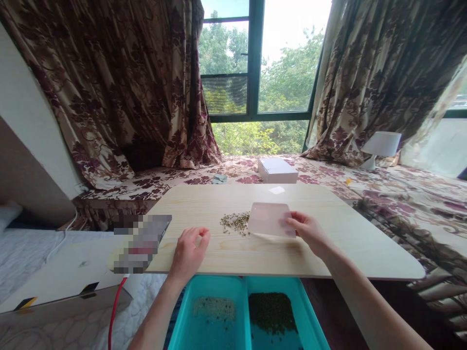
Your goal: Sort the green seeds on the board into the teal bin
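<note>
Seeds [235, 223], small, roundish and mottled greenish-brown, lie in a loose, ragged-edged scatter near the middle of a pale wood-grain tabletop [339, 214] with rounded corners and a smooth, faintly glossy surface. At their right side is a translucent plastic sheet [270, 218], thin, frosted and roughly rectangular; its left edge meets or overlaps the nearest seeds. The right hand [308, 231] pinches this sheet by its right edge, between thumb and fingers. Well apart from it, the left hand [191, 248] lies on the wood to the left of the scatter, fingers loosely curled inward; whether they enclose anything cannot be told.

Below the table's near edge sits a turquoise plastic bin [247, 316], smooth-walled and split by a straight divider. Its right compartment holds a dense, grainy, dark green-brown heap [272, 308]; the left has a thinner, paler grainy layer [215, 308] flecked with dark specks.

At the table's left end lies a flat device [149, 243], blurred by pixelation, with a red cable [116, 301] below it. Beyond the far edge, a white box [278, 170], crisp-cornered, and a crumpled grey-green cloth [219, 179] rest on floral fabric [324, 175].
</note>
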Action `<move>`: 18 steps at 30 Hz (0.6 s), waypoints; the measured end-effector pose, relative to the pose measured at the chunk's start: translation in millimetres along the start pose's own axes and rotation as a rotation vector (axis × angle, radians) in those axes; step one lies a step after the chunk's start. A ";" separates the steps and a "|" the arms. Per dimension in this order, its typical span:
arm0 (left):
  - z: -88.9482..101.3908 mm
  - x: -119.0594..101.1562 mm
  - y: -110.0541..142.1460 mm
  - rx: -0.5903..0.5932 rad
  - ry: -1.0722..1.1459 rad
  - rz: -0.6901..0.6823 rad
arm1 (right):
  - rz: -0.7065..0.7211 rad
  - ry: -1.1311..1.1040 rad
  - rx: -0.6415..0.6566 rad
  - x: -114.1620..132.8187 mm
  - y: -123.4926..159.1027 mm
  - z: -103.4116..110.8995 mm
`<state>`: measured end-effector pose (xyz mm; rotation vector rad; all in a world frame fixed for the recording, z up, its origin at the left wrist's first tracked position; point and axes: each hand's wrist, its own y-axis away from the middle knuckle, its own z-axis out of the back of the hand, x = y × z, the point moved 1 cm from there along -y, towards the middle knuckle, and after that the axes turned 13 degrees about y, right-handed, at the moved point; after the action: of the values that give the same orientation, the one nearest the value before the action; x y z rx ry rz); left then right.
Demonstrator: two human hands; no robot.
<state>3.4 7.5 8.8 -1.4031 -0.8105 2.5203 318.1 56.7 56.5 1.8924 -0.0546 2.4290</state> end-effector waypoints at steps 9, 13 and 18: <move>0.4 0.8 0.1 0.006 -0.008 0.001 | 0.007 0.020 -0.011 -2.3 1.0 9.8; 0.5 -0.5 0.3 0.002 -0.011 -0.006 | 0.031 0.042 -0.016 -3.2 -2.3 2.5; 0.9 -0.9 0.4 0.003 -0.011 -0.004 | 0.004 0.044 0.031 -3.8 -0.5 0.1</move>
<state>3.2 6.5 9.6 -1.3862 -0.8104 2.5272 319.2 57.2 52.9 1.8517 -0.0186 2.4878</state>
